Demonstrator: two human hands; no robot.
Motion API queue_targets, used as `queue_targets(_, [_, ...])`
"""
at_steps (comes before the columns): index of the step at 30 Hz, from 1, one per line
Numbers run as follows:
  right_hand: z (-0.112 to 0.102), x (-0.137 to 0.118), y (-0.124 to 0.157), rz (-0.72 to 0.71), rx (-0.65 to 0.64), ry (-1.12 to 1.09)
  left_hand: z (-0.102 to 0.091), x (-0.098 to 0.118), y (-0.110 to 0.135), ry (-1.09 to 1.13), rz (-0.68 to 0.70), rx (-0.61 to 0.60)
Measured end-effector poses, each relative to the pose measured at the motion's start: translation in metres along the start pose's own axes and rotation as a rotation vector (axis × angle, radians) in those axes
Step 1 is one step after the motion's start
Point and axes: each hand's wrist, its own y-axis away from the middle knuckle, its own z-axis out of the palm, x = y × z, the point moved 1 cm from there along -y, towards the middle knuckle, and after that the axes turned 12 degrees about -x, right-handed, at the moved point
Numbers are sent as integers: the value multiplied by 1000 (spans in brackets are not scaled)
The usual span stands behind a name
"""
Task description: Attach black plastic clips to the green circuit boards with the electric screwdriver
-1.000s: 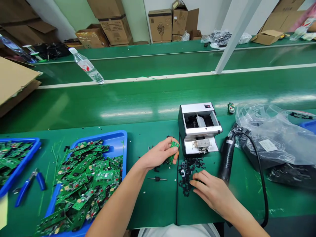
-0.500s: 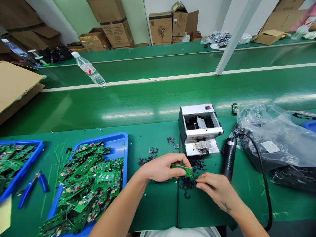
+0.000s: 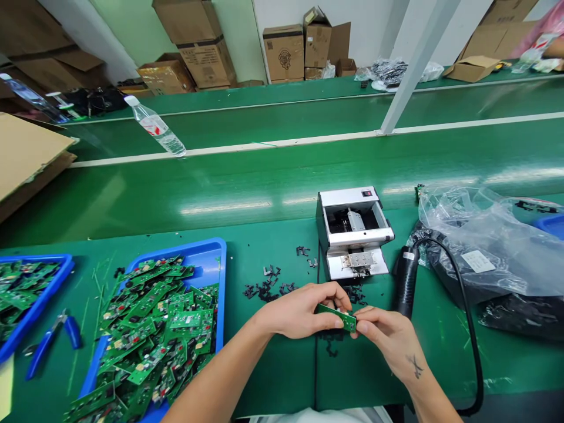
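Observation:
My left hand (image 3: 304,311) pinches a small green circuit board (image 3: 341,318) between thumb and fingers, holding it tilted above the bench. The thumb and fingertips of my right hand (image 3: 384,335) are closed at the board's right end. A bit of a small black plastic part shows at those fingertips, mostly hidden by them. Beneath the hands lie loose black plastic parts (image 3: 331,345), and more black parts (image 3: 268,288) are scattered to the left. Just beyond the hands stands a silver and black bench machine (image 3: 355,235).
A blue tray (image 3: 221,276) heaped with circuit boards stands left, another blue tray (image 3: 66,264) farther left. Blue-handled cutters (image 3: 53,341) lie between them. Right of my hands are a black corded tool (image 3: 404,285) and a clear plastic bag (image 3: 484,235). A water bottle (image 3: 156,126) lies behind.
My right hand has come up from beside the black parts to the right end of the circuit board. My left hand has shifted slightly right and nearer, still gripping the board.

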Motion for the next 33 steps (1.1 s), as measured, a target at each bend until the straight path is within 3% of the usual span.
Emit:
queue_targets(11, [1, -6, -3, -32, -16, -41, 0, 3, 0, -44, 54, 59])
queue_targets(15, [0, -8, -3, 38, -44, -38, 1, 7, 1, -101, 59, 82])
queue_targets(21, [0, -6, -5, 172, -12, 0, 6, 15, 2, -178, -75, 217])
queue_targets(24, [-12, -8, -2, 205, 89, 54, 2, 13, 4, -99, -121, 283])
queue_targets(27, [-42, -16, 4, 244, 433, 324, -7, 6, 6, 32, -171, 360])
queue_targets(29, [-65, -21, 6, 362, 641, 614, -14, 0, 6, 97, -192, 427])
queue_targets(31, [-83, -20, 4, 542, 657, 765, -18, -6, 4, 140, -207, 478])
queue_targets(33, [-94, -11, -1, 657, 592, 735, -20, -11, 1, 175, -232, 497])
